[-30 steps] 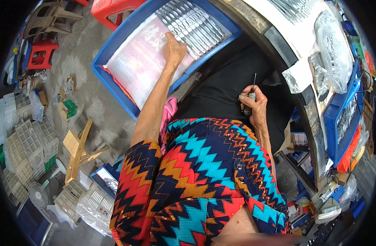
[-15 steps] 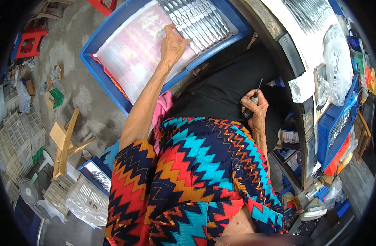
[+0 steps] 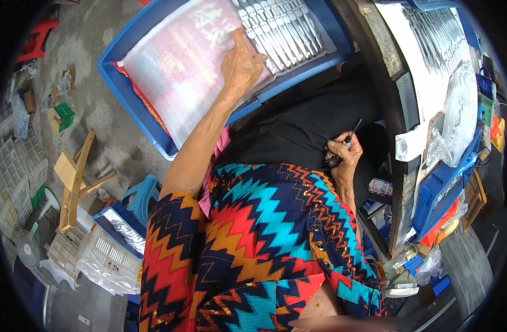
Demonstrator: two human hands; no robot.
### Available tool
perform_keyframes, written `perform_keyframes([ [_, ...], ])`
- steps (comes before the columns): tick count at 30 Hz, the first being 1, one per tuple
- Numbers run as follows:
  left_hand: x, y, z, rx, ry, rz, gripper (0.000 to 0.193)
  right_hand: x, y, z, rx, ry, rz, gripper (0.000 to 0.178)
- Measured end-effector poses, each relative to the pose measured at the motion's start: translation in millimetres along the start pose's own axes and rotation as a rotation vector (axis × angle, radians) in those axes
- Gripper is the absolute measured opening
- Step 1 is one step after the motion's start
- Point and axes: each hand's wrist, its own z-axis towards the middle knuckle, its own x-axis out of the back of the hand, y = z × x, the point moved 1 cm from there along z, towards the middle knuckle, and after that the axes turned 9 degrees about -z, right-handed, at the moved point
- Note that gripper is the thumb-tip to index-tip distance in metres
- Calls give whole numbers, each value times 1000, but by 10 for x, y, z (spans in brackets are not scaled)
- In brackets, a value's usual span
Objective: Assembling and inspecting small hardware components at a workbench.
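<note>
My left hand (image 3: 242,63) rests over a whitish-pink printed sack (image 3: 176,72) that lies in a blue tray (image 3: 111,86). Its thumb and index finger are spread, with the tips beside rows of slim silvery metal pieces (image 3: 289,39) in the tray's right part. No piece shows in that hand, though the other fingers are partly hidden. Close to my lap, my right hand (image 3: 345,154) is closed around the dark handle of a thin-shafted tool like a small screwdriver (image 3: 354,133). Its shaft points up and to the right.
On the right, a workbench (image 3: 403,99) bears more silvery metal pieces (image 3: 436,36) on white sheeting and a clear plastic bag (image 3: 458,116). A blue bin (image 3: 438,188) stands at its near side. To the left are a wooden stand (image 3: 79,177), a blue stool (image 3: 143,196) and plastic crates (image 3: 107,257).
The view has shifted slightly, so the tray sits higher and the bench appears moved. My left hand stays at the border of the sack and metal pieces. My right hand still holds the tool, tilted more rightward.
</note>
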Motion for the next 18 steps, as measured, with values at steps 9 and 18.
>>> perform_keyframes([
  [9,83,-5,-31,-3,-146,-63,76,30,10,7,7,-23,10,10],
  [18,112,171,-130,-51,-184,25,87,25,-7,6,11,-25,-15,10],
])
